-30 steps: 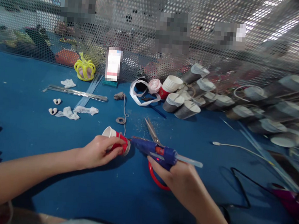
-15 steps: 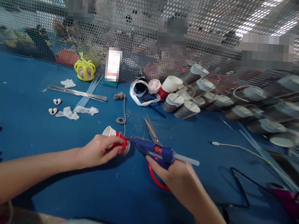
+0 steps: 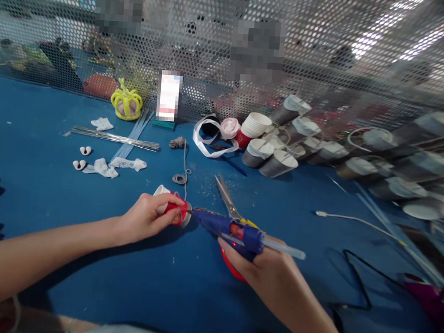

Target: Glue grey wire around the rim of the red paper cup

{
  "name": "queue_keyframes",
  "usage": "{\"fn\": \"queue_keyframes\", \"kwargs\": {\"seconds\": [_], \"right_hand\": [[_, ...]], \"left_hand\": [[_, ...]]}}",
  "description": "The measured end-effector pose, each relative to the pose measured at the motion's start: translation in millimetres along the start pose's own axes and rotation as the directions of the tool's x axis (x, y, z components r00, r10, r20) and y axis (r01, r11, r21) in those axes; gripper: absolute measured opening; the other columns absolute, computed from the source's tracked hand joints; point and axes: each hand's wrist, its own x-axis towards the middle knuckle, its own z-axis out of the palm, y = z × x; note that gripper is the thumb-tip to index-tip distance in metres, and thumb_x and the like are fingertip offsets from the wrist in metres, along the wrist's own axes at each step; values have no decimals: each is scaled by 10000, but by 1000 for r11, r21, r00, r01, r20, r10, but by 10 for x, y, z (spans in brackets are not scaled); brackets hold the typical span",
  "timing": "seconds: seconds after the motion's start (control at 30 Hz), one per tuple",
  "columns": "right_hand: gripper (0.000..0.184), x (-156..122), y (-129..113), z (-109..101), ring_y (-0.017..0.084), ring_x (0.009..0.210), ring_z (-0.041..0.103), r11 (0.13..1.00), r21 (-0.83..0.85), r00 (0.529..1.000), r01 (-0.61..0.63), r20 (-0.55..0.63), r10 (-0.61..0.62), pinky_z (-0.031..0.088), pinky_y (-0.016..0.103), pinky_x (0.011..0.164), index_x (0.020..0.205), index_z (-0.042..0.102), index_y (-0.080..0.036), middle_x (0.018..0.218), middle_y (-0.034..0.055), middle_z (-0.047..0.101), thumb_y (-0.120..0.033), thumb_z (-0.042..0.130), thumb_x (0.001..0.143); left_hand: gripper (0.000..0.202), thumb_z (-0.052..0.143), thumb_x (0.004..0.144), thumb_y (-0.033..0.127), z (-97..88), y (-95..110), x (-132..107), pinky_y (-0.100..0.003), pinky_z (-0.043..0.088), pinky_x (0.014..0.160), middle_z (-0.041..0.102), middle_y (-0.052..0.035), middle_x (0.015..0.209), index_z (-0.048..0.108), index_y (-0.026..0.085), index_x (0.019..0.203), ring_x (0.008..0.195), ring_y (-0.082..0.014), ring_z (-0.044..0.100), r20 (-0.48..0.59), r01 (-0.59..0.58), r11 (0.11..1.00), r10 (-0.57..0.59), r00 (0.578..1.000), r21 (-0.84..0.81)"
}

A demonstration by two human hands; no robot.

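Note:
My left hand is closed around a red and white paper cup, which lies tilted on its side. Grey cord runs from the cup up to a small coil on the table. My right hand grips a blue hot glue gun, a clear glue stick jutting from its back end. The gun's nozzle points left and is at the cup's base; whether it touches cannot be made out. Scissors lie with blades apart beneath the gun, their red handle partly hidden by my right hand.
Beyond my hands are metal wires, lace scraps, a yellow crown-shaped piece and white ribbon. Stacked cups and several grey-wrapped cups stand at right, before a perforated metal screen. A white cable crosses the right side.
The glue gun and my right hand have shifted slightly right and down, with the gun's rear tipping lower. My left hand and the cup have moved a little up and left.

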Motion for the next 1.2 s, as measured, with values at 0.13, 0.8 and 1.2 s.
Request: {"fn": "queue_keyframes", "kwargs": {"seconds": [0.13,0.8,1.2], "right_hand": [[330,-44,26,9,150,476,559,1000,14,999,-19,30,18,397,233,415,477,470,-239,427,-14,519,-321,474,797],[225,-63,31,11,137,547,597,1000,12,999,14,50,-14,459,232,528,594,543,-216,602,-5,639,-296,492,797],[209,56,8,-12,192,566,606,998,-62,997,-5,-75,1,446,270,519,629,648,-256,545,45,619,-309,497,764]], "left_hand": [[170,493,842,216,-3,-6,13,-180,503,624,706,-33,825,624,155,933,670,-109,650,-15,8,1000,-8,1000,-2],[167,499,840,225,3,-15,21,-199,504,653,706,-36,845,626,156,924,721,-128,657,-29,30,999,-29,999,27],[185,478,841,146,8,22,-37,-128,432,503,655,16,614,572,138,1000,488,-56,564,6,-157,985,157,988,67]]}}
